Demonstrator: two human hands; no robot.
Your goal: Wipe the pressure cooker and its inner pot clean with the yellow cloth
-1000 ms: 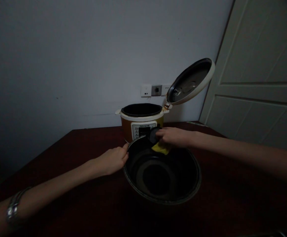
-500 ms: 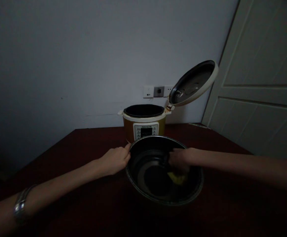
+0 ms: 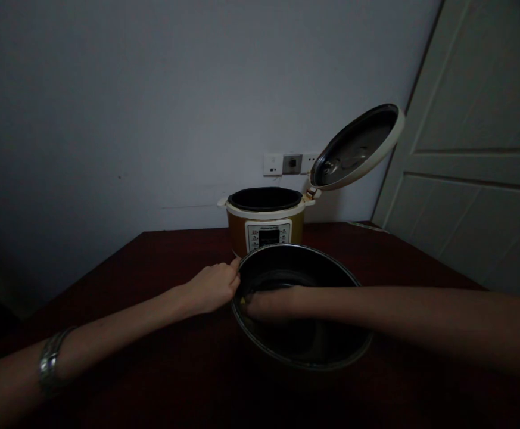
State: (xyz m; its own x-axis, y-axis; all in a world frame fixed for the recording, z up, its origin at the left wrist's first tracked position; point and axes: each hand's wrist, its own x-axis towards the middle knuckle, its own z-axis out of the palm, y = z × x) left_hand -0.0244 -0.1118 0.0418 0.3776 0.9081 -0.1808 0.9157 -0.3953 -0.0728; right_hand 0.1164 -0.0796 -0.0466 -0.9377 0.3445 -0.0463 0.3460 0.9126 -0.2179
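Note:
A dark inner pot [image 3: 331,262] with a metal rim lies tilted toward me on the dark red table [image 3: 161,262]. My left hand [image 3: 212,287] is closed on the pot's left rim. My right hand [image 3: 266,304] reaches inside the pot, pressed against its left inner wall, fingers closed over a yellow sponge that is almost fully hidden; only a sliver of yellow shows at the fingertips. Behind the pot stands an orange-and-white rice cooker [image 3: 266,223] with its lid [image 3: 357,147] swung open to the right.
A pale wall with a socket strip [image 3: 290,163] stands behind the table. A white panelled door [image 3: 483,149] is at the right. A bracelet [image 3: 49,362] sits on my left wrist. The room is dim.
My right hand with the sponge has swept from the pot's far rim, through its right side, across to the left inner wall. My left hand has stayed on the rim.

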